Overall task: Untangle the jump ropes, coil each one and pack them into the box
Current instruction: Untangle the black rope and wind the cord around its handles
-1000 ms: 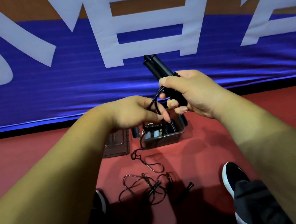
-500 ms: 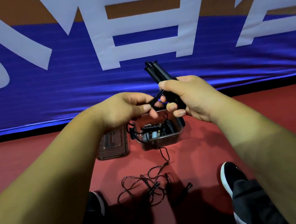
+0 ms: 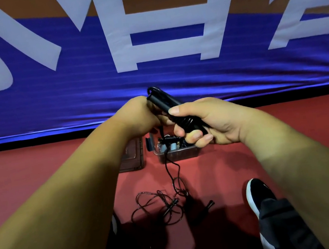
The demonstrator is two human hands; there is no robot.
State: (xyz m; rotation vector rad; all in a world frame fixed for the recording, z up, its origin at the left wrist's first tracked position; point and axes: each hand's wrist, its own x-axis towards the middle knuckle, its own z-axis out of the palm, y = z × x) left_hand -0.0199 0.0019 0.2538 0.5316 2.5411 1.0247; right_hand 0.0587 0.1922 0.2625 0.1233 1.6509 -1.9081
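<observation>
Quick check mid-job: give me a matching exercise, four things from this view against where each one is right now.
1. handles
2. box
3. lid
4. tangled rope

A. flat on the floor, left of the box
B. loose loops on the floor by the shoe
C. gripped in the right hand
D. open, with coiled ropes inside

Pairs: 1-C, 2-D, 3-A, 4-B.

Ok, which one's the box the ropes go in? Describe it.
Below the blue banner, on the red floor, look just under the right hand gripping black handles. The box is the small clear tub holding coiled ropes, unlike the flat dark panel left of it.
</observation>
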